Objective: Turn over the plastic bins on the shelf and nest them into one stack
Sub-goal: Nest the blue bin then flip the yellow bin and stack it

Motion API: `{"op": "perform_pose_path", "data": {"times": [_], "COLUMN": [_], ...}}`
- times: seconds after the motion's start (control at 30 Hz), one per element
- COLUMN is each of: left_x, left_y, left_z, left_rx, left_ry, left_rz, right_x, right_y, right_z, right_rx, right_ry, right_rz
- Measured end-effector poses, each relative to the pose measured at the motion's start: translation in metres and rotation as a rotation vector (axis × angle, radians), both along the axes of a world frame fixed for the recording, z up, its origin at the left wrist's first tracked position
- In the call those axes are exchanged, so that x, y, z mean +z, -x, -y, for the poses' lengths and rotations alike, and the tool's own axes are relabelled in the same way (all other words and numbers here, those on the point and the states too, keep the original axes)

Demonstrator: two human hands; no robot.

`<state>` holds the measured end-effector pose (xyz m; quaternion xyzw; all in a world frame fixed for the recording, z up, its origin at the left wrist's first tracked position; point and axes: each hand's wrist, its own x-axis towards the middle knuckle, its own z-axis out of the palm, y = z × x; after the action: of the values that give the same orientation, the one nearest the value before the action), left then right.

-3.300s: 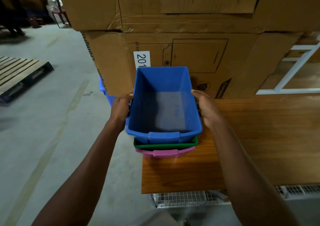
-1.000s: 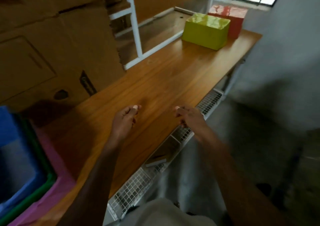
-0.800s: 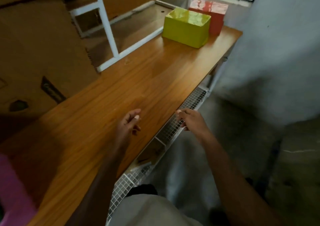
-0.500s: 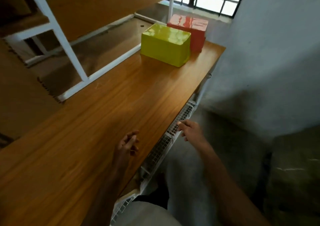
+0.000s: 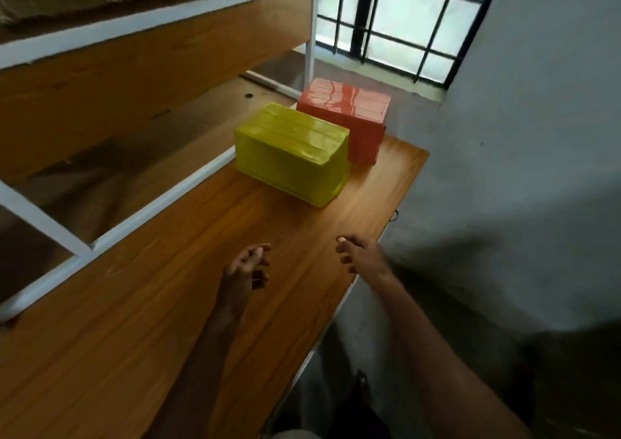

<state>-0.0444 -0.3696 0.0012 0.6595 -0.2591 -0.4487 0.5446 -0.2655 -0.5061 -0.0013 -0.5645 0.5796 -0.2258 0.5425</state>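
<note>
Right now both hands hang over the wooden shelf and neither one holds anything. The left hand sits near the middle of the board, its fingers loosely curled and a little apart, thumb uppermost. The right hand floats at about three o'clock from it, over the shelf's outer edge, with the fingers relaxed, slightly bent and pointing toward the left hand. A clear gap of bare wood lies between the two.

Up at twelve o'clock from the hands, well apart from them, stands the yellow bin, upside down with its ribbed base facing up and its rim flat on the board. Just behind it, at roughly one o'clock, the red bin is also turned bottom up; the two look to be touching or nearly so at one corner, though I cannot tell which.

A white metal frame runs along the shelf's inner side at ten o'clock, and a barred window glows past the bins. A grey wall closes in the three o'clock side.
</note>
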Motion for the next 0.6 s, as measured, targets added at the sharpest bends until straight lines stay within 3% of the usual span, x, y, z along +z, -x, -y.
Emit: {"op": "perform_pose_path", "data": {"times": [0.6], "left_x": [0.012], "left_y": [0.058], "left_z": [0.245], "left_rx": [0.322], "left_ry": [-0.023], "left_rz": [0.053], "right_x": [-0.01], "right_y": [0.004], "right_z": [0.312], "right_rx": [0.131], "right_ry": [-0.269], "right_rz": [0.131]}}
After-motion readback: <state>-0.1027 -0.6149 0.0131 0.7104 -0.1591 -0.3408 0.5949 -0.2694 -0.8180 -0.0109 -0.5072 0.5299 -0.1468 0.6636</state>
